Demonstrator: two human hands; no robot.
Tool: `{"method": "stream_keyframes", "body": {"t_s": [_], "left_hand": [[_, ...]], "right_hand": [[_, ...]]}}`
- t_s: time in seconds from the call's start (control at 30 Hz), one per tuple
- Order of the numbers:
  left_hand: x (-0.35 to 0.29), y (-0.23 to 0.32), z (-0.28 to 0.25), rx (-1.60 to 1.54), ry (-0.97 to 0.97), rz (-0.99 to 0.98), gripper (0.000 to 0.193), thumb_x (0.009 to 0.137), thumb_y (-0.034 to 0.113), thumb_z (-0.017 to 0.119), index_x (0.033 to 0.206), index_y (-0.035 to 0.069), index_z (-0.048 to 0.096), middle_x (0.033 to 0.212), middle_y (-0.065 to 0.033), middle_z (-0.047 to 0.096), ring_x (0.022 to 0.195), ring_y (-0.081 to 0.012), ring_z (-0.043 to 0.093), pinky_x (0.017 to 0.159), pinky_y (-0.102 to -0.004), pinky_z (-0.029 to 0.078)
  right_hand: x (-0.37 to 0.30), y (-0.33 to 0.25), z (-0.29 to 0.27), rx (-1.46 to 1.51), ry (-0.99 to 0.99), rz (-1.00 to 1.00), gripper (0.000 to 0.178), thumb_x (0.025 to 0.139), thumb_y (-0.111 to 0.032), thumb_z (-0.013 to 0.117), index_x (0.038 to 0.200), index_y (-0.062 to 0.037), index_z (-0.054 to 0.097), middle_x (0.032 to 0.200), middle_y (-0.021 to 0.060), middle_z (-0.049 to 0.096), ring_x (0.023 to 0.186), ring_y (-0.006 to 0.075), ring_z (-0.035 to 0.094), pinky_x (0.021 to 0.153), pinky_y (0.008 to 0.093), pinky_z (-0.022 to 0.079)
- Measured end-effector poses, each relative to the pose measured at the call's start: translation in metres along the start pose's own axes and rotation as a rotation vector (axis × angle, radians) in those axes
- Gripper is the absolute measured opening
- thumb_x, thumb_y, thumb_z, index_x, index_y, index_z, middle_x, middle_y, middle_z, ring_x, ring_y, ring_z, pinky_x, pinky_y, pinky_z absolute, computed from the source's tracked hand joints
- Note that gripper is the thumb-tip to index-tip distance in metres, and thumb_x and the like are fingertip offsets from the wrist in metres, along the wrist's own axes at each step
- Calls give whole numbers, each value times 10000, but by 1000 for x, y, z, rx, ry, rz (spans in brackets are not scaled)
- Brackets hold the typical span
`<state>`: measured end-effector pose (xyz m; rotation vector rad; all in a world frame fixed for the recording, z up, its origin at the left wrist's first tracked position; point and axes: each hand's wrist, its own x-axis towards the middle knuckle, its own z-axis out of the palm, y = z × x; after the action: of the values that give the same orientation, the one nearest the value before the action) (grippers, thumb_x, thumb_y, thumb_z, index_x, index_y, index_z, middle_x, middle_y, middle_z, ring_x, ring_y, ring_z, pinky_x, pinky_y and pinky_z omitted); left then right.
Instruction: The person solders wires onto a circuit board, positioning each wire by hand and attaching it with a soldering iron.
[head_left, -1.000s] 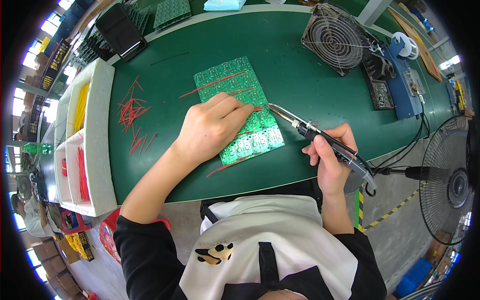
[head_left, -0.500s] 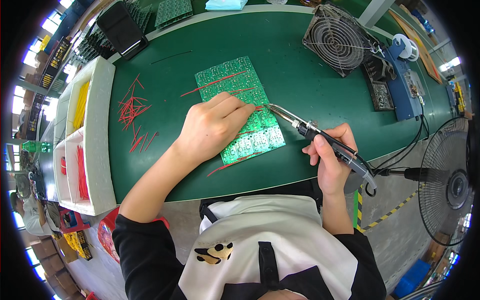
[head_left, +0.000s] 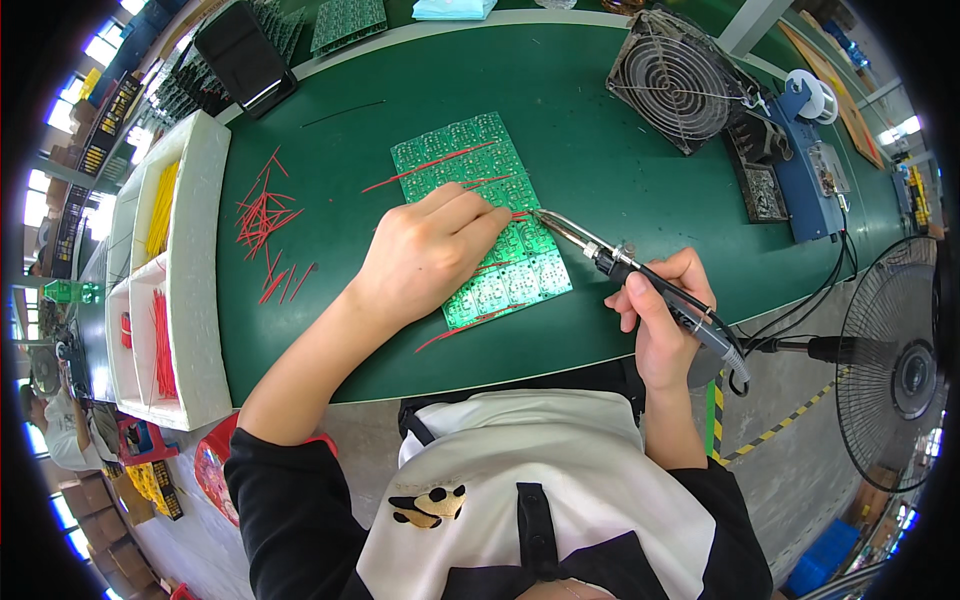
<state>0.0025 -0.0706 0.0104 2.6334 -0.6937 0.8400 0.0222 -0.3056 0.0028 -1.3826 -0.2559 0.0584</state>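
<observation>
A green circuit board panel point(head_left: 468, 137) lies on the green work table, with several red wires point(head_left: 430, 166) across it. Over its middle, my left hand point(head_left: 430, 250) is closed, its fingertips pinching a red wire point(head_left: 519, 215) whose end shows at the board's right side. My right hand point(head_left: 665, 310) grips a soldering iron point(head_left: 625, 265) like a pen. The iron's tip meets the board at that wire end, beside a thin metal tube running along the iron. My palm hides part of the board.
Loose red wires point(head_left: 262, 215) lie left of the board. A white foam box point(head_left: 205, 280) with yellow and red wires stands at the left edge. At the back right are a square metal fan point(head_left: 670, 75) and a blue solder-feeding unit point(head_left: 800, 170). A black phone point(head_left: 243, 58) sits back left.
Almost nothing differs. The board has shifted very slightly to the right, and the soldering iron's rear end has dipped a little; both hands keep their places.
</observation>
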Motion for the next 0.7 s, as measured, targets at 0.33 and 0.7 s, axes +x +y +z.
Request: {"method": "stream_keyframes", "body": {"t_s": [0.33, 0.7], "left_hand": [[1, 1, -3, 32, -53, 10, 199, 659, 10, 673, 856, 27, 656, 759, -27, 590, 664, -166, 568, 529, -279, 477], [1, 2, -2, 26, -34, 15, 186, 666, 15, 677, 849, 33, 653, 743, -18, 581, 657, -164, 567, 525, -281, 474]], "right_hand": [[8, -5, 0, 13, -61, -36, 178, 770, -21, 666, 770, -12, 488, 705, 79, 601, 582, 90, 570, 541, 202, 467], [11, 2, -13, 345, 163, -254, 105, 836, -37, 539, 841, -41, 434, 605, 13, 439, 526, 64, 429, 597, 309, 527]]}}
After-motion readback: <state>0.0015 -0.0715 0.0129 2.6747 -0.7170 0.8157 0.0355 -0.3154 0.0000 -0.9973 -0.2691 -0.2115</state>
